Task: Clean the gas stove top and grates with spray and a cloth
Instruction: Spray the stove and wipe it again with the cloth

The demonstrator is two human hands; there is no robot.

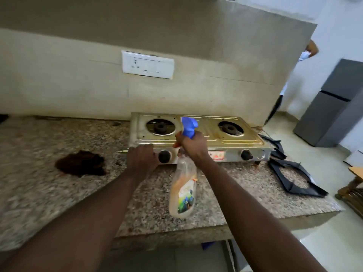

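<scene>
Right hand (193,146) grips spray bottle (183,190), label unreadable, before stove (198,134).

I see a shiny, stained metal stove (198,132) on my speckled polished-stone counter (59,193); matt black grates (294,181) at its right edge; a clear plastic spray bottle (183,185).

Stove (198,134) sits on the counter (59,193) against the back wall, socket (147,64) on the wall above and a bit left. Cloth (81,163) lies on the counter left of the stove, grates (292,179) on its right, one nearer, one behind. Fridge (332,107) stands far right, past the counter
</scene>
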